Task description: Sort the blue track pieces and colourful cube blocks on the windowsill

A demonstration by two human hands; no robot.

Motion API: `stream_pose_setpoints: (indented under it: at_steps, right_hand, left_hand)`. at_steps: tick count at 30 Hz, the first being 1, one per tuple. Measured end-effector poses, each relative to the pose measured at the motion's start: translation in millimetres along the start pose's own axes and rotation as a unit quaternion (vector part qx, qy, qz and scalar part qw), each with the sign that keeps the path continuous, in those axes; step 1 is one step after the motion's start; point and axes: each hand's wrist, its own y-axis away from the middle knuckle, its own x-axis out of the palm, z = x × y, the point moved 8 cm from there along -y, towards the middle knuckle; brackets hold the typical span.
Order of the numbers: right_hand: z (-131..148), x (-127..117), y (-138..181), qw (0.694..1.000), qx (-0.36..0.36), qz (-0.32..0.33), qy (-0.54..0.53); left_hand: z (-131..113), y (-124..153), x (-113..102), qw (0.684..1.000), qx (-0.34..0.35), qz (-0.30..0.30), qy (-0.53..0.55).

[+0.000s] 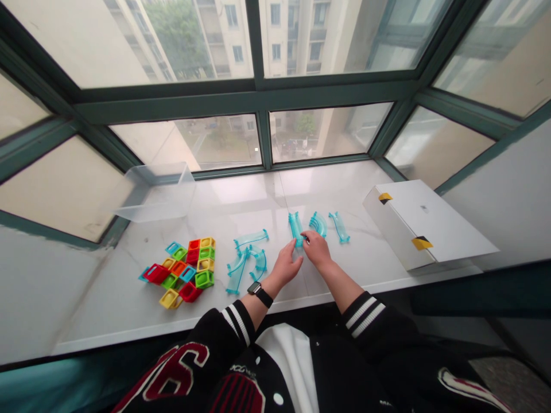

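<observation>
My right hand (317, 248) has its fingers bent against the near end of a straight, clear blue track piece (294, 223), gripping it there. Just left of it, my left hand (284, 267) has its thumb and forefinger apart, the fingertips close to the same end of the piece. Whether they touch it is hard to make out. Beyond my right hand lie stacked curved blue track pieces (319, 222) and a single blue track piece (340, 227). Left of my hands is a loose group of straight and curved blue track pieces (237, 274).
Red, yellow, green and blue hollow blocks (186, 269) cluster at the left on the white sill (275, 195). A clear plastic bin (161, 192) stands behind them. At the right sits a white box (426, 223) with yellow-black tabs. Windows close off the back.
</observation>
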Motion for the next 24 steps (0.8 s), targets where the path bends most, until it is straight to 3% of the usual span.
stream_pose_setpoints:
  at_steps: [24]
  right_hand:
    - [0.8,1.4,-1.1,1.000,-0.001,0.010,0.009]
  left_hand:
    - [1.7,2.6,-1.0,1.000,-0.017,0.003,0.016]
